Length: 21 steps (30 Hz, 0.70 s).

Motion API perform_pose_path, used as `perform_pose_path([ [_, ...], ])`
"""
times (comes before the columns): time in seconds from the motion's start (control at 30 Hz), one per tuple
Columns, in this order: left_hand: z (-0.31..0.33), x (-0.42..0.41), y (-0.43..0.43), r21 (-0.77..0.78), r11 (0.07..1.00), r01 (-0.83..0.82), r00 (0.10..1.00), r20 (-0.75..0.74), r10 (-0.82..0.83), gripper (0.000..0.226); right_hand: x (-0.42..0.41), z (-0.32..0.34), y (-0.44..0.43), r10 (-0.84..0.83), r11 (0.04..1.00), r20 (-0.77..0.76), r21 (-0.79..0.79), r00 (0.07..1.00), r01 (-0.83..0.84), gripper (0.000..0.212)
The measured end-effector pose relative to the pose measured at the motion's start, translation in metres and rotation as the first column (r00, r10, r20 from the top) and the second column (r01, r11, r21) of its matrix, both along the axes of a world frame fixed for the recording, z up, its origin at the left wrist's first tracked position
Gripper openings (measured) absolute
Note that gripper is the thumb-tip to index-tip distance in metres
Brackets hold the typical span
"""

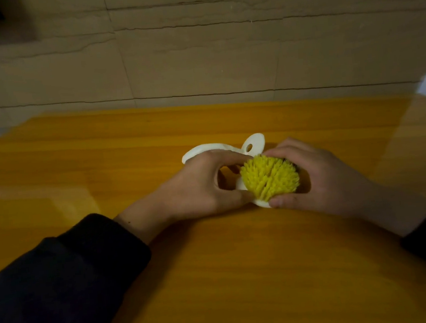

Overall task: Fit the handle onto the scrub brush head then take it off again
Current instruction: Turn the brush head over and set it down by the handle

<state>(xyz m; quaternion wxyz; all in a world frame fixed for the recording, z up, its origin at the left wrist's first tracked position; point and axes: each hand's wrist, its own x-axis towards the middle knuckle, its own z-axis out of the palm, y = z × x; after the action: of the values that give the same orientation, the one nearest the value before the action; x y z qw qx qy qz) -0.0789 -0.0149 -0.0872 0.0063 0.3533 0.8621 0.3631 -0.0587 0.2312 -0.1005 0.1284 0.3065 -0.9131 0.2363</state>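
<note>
On the orange wooden counter [219, 279] there is one scrub brush head [270, 176], held between two hands. Its yellow bristles point up toward the camera, and a white base shows under them at the near edge. The left hand [199, 189] is closed on the left side of the brush head, with the thumb at the near edge and the fingers curled over the far side. The right hand [321, 176] grips the right side in the same way, thumb near the white base and fingers over the top.

One white handle [253, 144] lies behind the hands on the counter; a flat rounded end with a small hole is visible, and a curved white part comes out to the left behind the left hand. The light is dim, so I cannot tell if the handle is joined to the brush head or only lies beside it.

Both arms wear dark sleeves [61, 277]. Behind the counter stands a brown cardboard wall [194, 45].
</note>
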Motion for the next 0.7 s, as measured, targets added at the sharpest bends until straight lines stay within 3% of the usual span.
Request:
perform_pose_path([
  [0.23, 0.0015, 0.0032, 0.0021, -0.038, 0.998, -0.044, 0.999, 0.0, 0.044, 0.061, -0.0012, -0.0011, -0.0007, -0.006, 0.999, 0.048, 0.046, 0.999, 0.004, 0.087],
  [0.7, -0.0012, 0.0021, 0.0023, -0.09, 0.992, -0.091, 0.995, -0.046, 0.087, 0.052, -0.0037, -0.0012, -0.002, -0.009, 0.978, 0.104, 0.208, 0.995, -0.013, 0.096],
])
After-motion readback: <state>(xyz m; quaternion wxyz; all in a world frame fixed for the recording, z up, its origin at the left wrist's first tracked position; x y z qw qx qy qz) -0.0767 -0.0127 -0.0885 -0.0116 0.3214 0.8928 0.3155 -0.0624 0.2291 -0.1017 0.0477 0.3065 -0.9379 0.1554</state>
